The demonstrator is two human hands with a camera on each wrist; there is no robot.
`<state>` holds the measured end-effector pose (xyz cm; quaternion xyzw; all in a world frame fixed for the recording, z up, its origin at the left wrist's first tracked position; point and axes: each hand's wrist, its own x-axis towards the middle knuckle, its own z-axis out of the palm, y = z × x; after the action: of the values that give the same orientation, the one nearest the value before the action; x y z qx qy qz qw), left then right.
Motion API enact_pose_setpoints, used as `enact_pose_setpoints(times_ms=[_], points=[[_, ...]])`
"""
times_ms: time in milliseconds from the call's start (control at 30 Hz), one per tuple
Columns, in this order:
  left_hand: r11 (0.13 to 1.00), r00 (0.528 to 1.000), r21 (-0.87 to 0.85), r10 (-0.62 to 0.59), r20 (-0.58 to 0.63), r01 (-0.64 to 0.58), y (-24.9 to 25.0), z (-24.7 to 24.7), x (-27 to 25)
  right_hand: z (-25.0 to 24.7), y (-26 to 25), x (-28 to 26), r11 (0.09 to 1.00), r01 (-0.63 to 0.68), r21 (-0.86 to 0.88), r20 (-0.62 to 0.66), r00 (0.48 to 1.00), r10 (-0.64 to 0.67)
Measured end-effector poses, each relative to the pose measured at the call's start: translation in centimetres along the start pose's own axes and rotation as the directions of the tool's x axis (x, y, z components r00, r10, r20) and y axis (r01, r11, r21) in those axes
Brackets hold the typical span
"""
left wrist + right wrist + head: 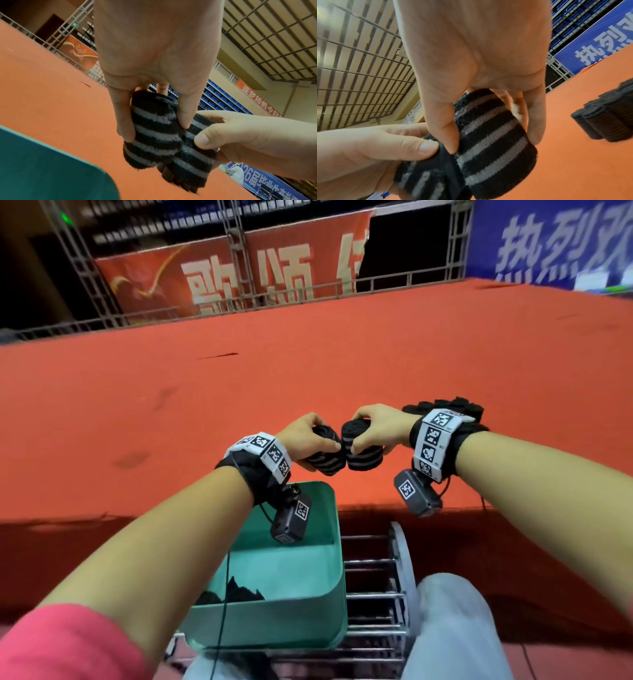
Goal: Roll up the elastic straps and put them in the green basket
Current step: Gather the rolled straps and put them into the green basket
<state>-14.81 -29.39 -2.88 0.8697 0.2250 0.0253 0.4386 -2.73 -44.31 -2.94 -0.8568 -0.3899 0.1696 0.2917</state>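
Note:
Two rolled black straps with grey stripes are held side by side above the orange carpet, just past the green basket (329,546). My left hand (308,436) grips the left roll (325,462) (152,129), thumb and fingers curled round it. My right hand (376,428) grips the right roll (363,448) (493,138) the same way. The two rolls touch each other. In the basket's near corner lie dark straps (236,592). A pile of rolled black straps (452,407) (607,119) sits on the carpet behind my right wrist.
The basket rests on a metal wire rack (373,594) in front of my knees. The orange carpeted platform (308,371) stretches ahead to a metal railing (239,302) with red and blue banners behind it.

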Motion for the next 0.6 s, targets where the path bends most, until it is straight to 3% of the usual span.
enact_pose_setpoints(times_ms=[267, 467, 600], points=[[0.99, 0.992, 0.094, -0.114, 0.06, 0.108, -4.9, -6.1, -5.0, 4.9, -7.0, -0.1, 0.997, 0.053, -0.058, 0.225, 0.974, -0.038], [0.97, 0.961, 0.165, -0.208, 0.181, 0.178, -8.5, -8.0, -6.9, 8.8, -10.0, -0.1, 0.982, 0.089, -0.165, 0.382, 0.924, -0.019], [0.949, 0.923, 0.243, -0.267, 0.277, 0.202, -10.7, -7.5, -6.9, 11.2, -10.5, 0.2, 0.962, 0.101, -0.254, 0.509, 0.859, 0.045]])
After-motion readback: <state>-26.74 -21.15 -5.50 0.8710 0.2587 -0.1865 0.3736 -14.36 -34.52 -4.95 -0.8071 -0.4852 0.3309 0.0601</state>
